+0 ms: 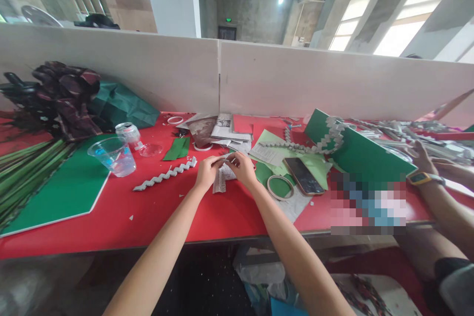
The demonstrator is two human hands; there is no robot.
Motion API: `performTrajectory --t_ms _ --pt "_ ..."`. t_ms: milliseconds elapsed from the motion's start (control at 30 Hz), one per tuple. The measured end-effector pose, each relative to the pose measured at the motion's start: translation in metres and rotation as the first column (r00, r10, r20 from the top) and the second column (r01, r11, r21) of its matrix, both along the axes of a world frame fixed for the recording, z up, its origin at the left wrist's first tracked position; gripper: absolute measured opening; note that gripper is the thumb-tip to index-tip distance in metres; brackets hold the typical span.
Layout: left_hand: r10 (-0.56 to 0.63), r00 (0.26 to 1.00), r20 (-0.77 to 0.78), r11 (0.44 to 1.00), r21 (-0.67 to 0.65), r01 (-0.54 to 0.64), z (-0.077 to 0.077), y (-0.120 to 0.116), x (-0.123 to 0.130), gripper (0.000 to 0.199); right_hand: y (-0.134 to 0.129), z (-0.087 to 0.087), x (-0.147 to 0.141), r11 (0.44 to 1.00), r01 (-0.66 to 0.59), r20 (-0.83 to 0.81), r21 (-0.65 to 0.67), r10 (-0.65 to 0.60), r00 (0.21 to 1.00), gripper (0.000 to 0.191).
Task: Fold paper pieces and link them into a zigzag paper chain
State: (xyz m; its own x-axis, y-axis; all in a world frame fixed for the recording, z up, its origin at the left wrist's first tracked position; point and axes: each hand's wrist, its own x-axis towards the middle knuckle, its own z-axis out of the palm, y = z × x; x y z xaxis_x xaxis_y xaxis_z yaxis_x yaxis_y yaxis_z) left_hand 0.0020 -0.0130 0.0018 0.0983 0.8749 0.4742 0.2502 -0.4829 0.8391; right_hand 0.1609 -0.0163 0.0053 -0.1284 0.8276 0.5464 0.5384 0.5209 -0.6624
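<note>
My left hand (208,172) and my right hand (241,168) meet over the red table (222,215), fingers pinched together on a small piece of printed paper (219,182). One end of that paper hangs below my fingers; the part between my fingertips is mostly hidden. To the left of my left hand lies a zigzag chain of folded paper (165,174). Right of my right hand are a roll of tape (280,187) and a dark-screened phone (303,176) on green paper (269,144).
A plastic cup (117,160) and a can (128,136) stand on the left, near a green board (61,197). Another green board (355,150) stands at right, with a second folded-paper chain (331,138) against it. A co-worker's hand (422,159) is beyond. A white partition (296,79) runs behind.
</note>
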Motion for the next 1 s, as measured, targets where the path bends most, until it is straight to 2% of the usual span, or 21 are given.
performTrajectory --t_ms 233,533,667,833,1000 --pt "0.020 1.000 0.002 1.000 -0.002 -0.020 -0.0033 0.0021 -0.0010 0.018 -0.0009 -0.0006 -0.0024 0.999 -0.018 0.062 -0.031 0.020 0.998 0.012" --pt "-0.003 0.995 -0.098 0.999 0.045 0.008 -0.0024 0.0040 -0.0005 0.016 0.0017 -0.0046 -0.0026 0.999 0.002 0.110 -0.044 0.002 0.994 0.013" --pt "-0.038 0.995 -0.096 0.998 0.041 0.042 0.0001 0.0025 -0.0004 0.015 -0.0007 -0.0037 -0.0031 0.998 -0.022 0.086 -0.058 0.027 0.996 0.013" --pt "-0.056 0.994 -0.098 0.998 0.028 0.059 0.0002 0.0014 -0.0002 0.015 -0.0023 -0.0006 -0.0021 0.993 -0.096 0.076 -0.062 0.101 0.992 0.022" --pt "-0.040 0.994 -0.099 0.999 0.015 0.042 -0.0026 0.0016 -0.0008 0.017 -0.0014 -0.0012 -0.0013 0.993 -0.093 0.037 -0.067 0.096 0.995 0.024"
